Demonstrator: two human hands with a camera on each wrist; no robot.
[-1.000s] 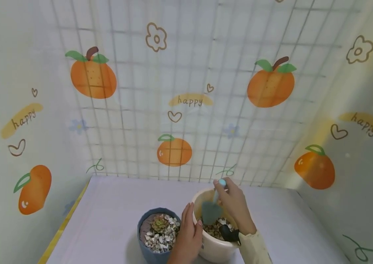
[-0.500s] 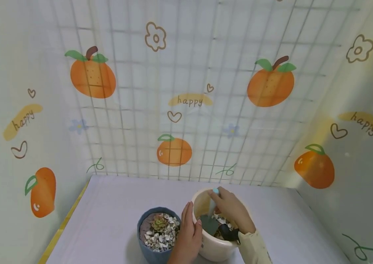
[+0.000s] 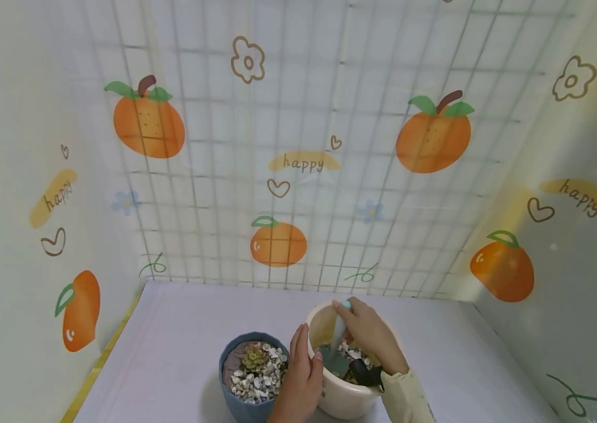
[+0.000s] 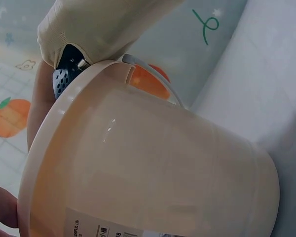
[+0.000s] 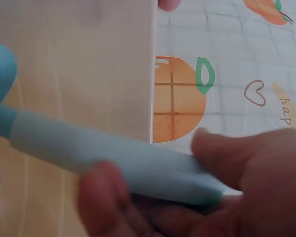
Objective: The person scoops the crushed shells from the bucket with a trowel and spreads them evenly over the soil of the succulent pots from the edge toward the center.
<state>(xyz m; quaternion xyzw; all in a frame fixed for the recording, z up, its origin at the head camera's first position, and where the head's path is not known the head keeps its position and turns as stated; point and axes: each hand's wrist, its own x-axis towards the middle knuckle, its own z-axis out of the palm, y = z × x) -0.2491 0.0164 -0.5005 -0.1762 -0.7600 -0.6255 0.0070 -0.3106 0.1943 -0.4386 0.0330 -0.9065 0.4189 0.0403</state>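
A cream plastic bucket (image 3: 348, 402) stands on the table with mixed pale and brown stones (image 3: 354, 352) inside; its side fills the left wrist view. My right hand (image 3: 372, 336) reaches over the rim and grips the pale blue handle of a small trowel (image 5: 103, 153). The trowel's teal blade points down into the stones, its tip hidden. Along the bucket's left outer side lies my left hand (image 3: 298, 376), its fingers straight against the wall near the rim. Left of that hand is a blue faceted pot (image 3: 242, 405) holding a succulent (image 3: 255, 356) and white stones.
A pale cloth covers the table (image 3: 171, 341), with a yellow strip (image 3: 99, 367) down its left edge. Behind the pots rises a curtain (image 3: 214, 194) printed with oranges, over a wire grid. Patterned sheets also hang at both sides. The bucket has a wire handle (image 4: 158, 76).
The trowel has gone down into the bucket, its blade now low among the stones, and my right hand has lowered with it. My left hand stays at the bucket's side.
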